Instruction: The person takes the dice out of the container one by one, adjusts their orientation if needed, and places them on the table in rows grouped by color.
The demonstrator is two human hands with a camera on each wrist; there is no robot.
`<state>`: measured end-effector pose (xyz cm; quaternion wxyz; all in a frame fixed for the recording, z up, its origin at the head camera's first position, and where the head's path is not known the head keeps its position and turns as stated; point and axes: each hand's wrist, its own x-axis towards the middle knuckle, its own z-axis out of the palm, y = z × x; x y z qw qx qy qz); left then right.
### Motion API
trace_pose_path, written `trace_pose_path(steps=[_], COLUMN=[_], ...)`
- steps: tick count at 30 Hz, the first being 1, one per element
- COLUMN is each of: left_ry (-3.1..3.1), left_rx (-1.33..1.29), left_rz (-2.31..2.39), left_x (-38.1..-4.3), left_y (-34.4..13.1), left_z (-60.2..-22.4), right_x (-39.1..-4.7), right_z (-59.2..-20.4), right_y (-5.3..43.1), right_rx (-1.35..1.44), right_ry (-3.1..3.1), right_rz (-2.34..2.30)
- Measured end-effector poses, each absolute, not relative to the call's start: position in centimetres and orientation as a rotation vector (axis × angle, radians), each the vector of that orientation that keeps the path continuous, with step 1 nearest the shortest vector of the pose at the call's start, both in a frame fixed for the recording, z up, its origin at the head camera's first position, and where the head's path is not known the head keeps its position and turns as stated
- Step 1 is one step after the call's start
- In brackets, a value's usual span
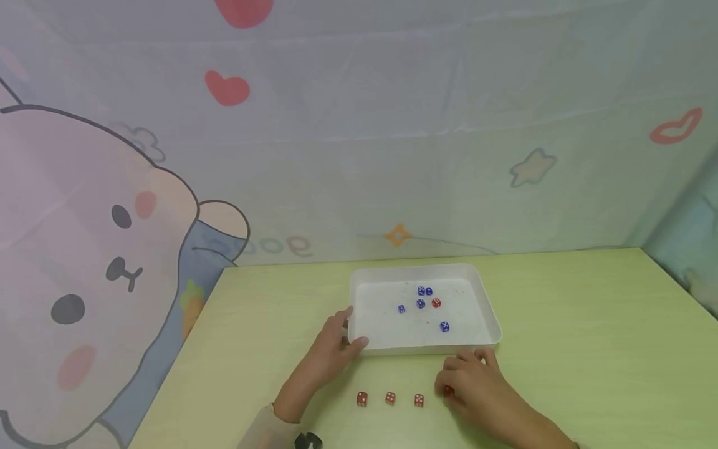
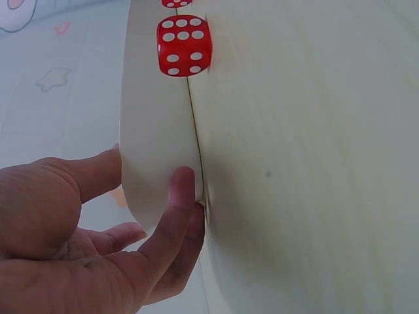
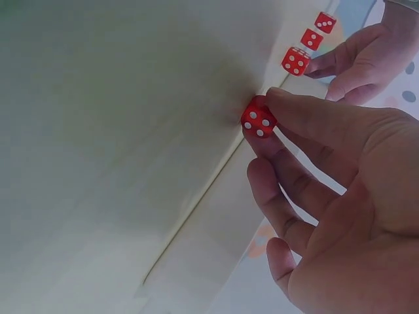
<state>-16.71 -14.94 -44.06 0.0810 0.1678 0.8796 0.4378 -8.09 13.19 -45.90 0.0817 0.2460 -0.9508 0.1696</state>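
Observation:
A white tray (image 1: 412, 351) stands on the table, with several blue dice (image 1: 421, 304) and a red die (image 1: 436, 303) in it. My left hand (image 1: 331, 352) holds the tray by its front left corner, thumb and fingers on either side. In front of the tray, three red dice with white dots lie in a spaced row: a left die (image 1: 362, 399), a middle die (image 1: 390, 397) and a right die (image 1: 419, 400). At the row's right end my right hand (image 1: 477, 388) pinches another red die (image 3: 259, 118) between thumb and fingertip, close to the tabletop.
The light green table (image 1: 589, 324) extends on both sides of the tray. Behind it hangs a printed cloth (image 1: 392, 125), with a cartoon animal at the left. A small black object (image 1: 308, 440) shows at the bottom edge near the left sleeve (image 1: 269, 429).

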Motion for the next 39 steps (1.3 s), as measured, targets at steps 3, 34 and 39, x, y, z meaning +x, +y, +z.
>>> trace_pose_path(steps=[3,34,39], left_ry=[2.624,2.628,2.642], left_rx=[0.506,0.504,0.502], left_rz=[1.317,1.321,1.306], left_x=[-16.8,-16.3,-16.2], left_y=[-14.9,-15.2,-15.2], left_z=[-44.1,-43.9,-43.8], right_x=[-8.1,-10.0,-10.9], right_z=[-45.9,-44.1,-43.8], right_y=[13.2,13.3,13.8], right_rx=[0.745,0.597,0.593], right_ry=[-2.838,-2.721,-2.712], right_rz=[0.5,0.706,0.824])
